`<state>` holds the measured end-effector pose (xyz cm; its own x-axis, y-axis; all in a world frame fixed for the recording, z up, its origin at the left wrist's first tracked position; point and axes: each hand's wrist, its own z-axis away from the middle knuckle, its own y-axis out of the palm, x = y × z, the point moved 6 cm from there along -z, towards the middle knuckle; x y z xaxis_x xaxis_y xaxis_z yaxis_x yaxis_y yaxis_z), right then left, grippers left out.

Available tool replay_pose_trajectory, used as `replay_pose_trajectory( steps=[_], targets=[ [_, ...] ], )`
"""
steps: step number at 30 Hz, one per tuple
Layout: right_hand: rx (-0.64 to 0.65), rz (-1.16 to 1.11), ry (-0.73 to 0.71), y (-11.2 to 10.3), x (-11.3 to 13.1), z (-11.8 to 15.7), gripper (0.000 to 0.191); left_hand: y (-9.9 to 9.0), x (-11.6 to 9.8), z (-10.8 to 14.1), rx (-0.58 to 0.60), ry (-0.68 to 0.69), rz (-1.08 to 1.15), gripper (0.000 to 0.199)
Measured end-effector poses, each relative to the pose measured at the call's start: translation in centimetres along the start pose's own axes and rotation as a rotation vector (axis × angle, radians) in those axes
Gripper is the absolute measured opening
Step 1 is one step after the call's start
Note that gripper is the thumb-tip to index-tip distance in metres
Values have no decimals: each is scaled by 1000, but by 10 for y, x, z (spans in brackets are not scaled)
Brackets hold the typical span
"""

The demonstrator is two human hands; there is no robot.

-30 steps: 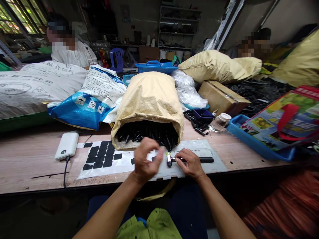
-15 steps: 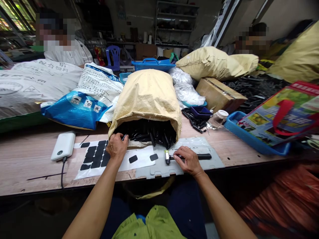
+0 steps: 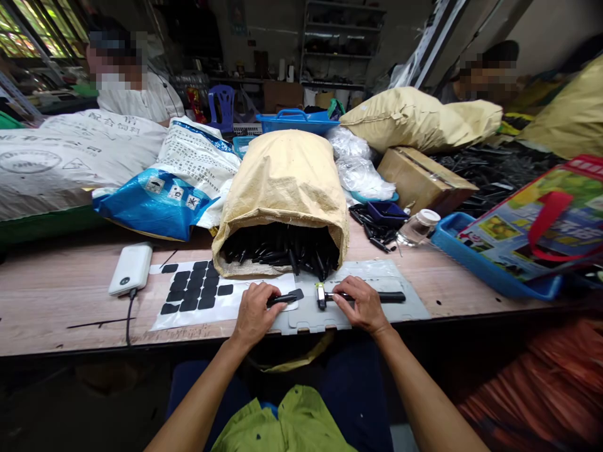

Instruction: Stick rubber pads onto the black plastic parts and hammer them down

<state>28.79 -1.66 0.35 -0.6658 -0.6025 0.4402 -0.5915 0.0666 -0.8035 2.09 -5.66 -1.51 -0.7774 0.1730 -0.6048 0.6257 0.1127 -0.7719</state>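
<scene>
At the left hand's (image 3: pixel 257 309) three o'clock juts a black pen-shaped piece (image 3: pixel 283 299), pinched between thumb and fingers. The right hand (image 3: pixel 363 304) curls round the hammer handle (image 3: pixel 392 297), partly hiding it, the hammer head (image 3: pixel 321 297) at nine o'clock. At ten o'clock the white sack (image 3: pixel 70 179) reads 配合饲料, smaller print illegible; at two o'clock the colourful box (image 3: pixel 509 229) runs past the edge.

The window (image 3: pixel 16 34) glows, the rear shelves (image 3: pixel 342 55) lie dim, and outer edges look stretched.

Rod (image 3: pixel 282 300) left, hammer (image 3: pixel 391 297) right — sack (image 3: pixel 287 176) behind
</scene>
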Motion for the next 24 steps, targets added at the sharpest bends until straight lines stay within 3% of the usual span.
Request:
replay_pose_trajectory(
  steps=[5,10,16,19,24],
  targets=[
    [-24,110,-12,0,3,3,18,1,7,-9,47,-18,46,23],
    [-97,232,-6,-4,5,7,19,2,9,-9,77,-27,57,19],
    [3,184,19,-7,-10,14,28,2,14,-10,34,-81,88,14],
    [50,208,39,-7,-17,16,17,3,14,-11,31,-90,64,16],
    [48,170,15,-15,0,14,12,3,12,-10,40,-84,58,18]
  ],
)
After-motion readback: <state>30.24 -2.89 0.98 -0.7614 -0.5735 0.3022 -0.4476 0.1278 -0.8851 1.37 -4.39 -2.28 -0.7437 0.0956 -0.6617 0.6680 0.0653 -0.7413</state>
